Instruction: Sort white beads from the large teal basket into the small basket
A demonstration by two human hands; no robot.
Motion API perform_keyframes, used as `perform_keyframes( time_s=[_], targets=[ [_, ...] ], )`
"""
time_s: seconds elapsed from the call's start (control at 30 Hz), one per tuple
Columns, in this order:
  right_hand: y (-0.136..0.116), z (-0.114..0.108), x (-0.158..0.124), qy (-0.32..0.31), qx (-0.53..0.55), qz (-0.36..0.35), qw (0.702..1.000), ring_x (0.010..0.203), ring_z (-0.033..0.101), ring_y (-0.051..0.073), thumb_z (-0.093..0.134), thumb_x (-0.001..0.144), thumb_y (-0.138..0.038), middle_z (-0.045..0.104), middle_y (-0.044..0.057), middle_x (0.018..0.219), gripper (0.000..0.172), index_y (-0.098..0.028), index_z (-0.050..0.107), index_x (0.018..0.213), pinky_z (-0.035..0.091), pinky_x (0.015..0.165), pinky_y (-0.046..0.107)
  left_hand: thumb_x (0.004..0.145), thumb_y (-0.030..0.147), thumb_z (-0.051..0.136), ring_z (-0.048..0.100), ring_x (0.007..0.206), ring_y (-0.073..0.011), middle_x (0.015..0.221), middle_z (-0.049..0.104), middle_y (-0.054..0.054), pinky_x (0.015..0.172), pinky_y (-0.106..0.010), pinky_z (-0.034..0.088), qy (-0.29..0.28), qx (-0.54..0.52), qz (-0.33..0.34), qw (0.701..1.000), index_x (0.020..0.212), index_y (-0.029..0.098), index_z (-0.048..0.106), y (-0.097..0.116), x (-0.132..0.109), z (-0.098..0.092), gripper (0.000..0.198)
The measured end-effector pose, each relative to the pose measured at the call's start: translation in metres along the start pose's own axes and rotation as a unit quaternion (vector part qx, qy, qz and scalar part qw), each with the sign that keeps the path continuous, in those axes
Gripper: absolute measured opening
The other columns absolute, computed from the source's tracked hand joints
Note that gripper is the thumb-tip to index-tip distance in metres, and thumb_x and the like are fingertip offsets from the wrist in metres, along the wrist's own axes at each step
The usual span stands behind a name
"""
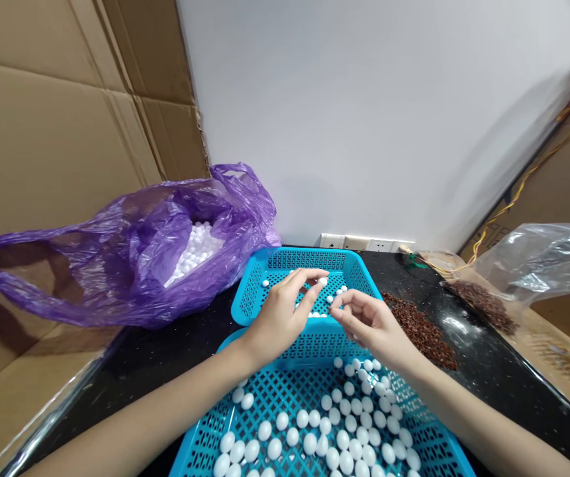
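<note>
My left hand [285, 311] hovers over the far blue basket [249, 295], pinching a small white bead [322, 281] between thumb and fingertips. My right hand [364, 321] is beside it, fingers curled in a pinch near another white bead [330, 299]; what it holds I cannot make out. The near blue basket [309, 344] below my arms holds several white beads [344, 424]. A few beads lie in the far basket.
A purple plastic bag [130, 258] full of white beads lies at the left against cardboard [56, 119]. Brown seeds [418, 328] are heaped on the black counter at right, beside a clear bag [533, 265]. Wall sockets [359, 242] sit behind.
</note>
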State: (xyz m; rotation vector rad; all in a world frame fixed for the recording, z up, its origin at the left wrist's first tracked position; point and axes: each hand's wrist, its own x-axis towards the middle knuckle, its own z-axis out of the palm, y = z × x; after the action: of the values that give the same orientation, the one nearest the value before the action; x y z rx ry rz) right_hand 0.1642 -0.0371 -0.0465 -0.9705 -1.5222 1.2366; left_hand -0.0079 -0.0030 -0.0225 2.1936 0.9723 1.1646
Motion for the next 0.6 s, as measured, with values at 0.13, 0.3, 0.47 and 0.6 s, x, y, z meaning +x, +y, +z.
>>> perform_keyframes(
  time_s=[0.13, 0.3, 0.47, 0.6],
  targets=[
    [-0.0021, -0.0036, 0.0014, 0.024, 0.091, -0.017, 0.995, 0.046, 0.035, 0.005, 0.06, 0.084, -0.036, 0.043, -0.007, 0.055, 0.016, -0.02, 0.058, 0.085, 0.025, 0.044, 0.019, 0.092, 0.031, 0.051, 0.059, 0.101, -0.0172, 0.107, 0.064, -0.004, 0.089, -0.031, 0.047, -0.04, -0.121, -0.057, 0.99, 0.108, 0.019, 0.059, -0.0015, 0.0019, 0.0, 0.022],
    [-0.0016, -0.0065, 0.0037, 0.029, 0.185, -0.024, 0.982, 0.063, 0.046, 0.007, 0.065, 0.081, -0.032, 0.055, -0.002, 0.074, 0.012, -0.021, 0.064, 0.084, 0.038, 0.061, 0.021, 0.089, 0.029, 0.055, 0.059, 0.102, -0.0161, 0.105, 0.065, -0.003, 0.086, -0.027, 0.047, -0.061, -0.173, -0.054, 0.982, 0.105, 0.019, 0.062, -0.0002, 0.0014, -0.0004, 0.02],
    [-0.0018, -0.0063, 0.0052, 0.021, 0.254, 0.004, 0.967, 0.086, 0.05, 0.013, 0.068, 0.077, -0.03, 0.056, 0.002, 0.091, 0.01, -0.022, 0.069, 0.083, 0.043, 0.072, 0.023, 0.088, 0.027, 0.057, 0.06, 0.098, -0.0147, 0.102, 0.065, -0.003, 0.084, -0.024, 0.049, -0.062, -0.193, -0.057, 0.978, 0.104, 0.019, 0.063, 0.0003, 0.0028, 0.0, 0.019],
    [-0.0028, -0.0072, 0.0055, -0.009, 0.297, 0.043, 0.954, 0.093, 0.05, 0.014, 0.068, 0.078, -0.03, 0.057, 0.003, 0.094, 0.012, -0.021, 0.07, 0.086, 0.044, 0.075, 0.024, 0.086, 0.027, 0.06, 0.061, 0.097, -0.0143, 0.103, 0.066, -0.002, 0.084, -0.023, 0.05, -0.057, -0.22, -0.067, 0.972, 0.102, 0.02, 0.065, 0.001, 0.0025, 0.0007, 0.018]
  ],
)
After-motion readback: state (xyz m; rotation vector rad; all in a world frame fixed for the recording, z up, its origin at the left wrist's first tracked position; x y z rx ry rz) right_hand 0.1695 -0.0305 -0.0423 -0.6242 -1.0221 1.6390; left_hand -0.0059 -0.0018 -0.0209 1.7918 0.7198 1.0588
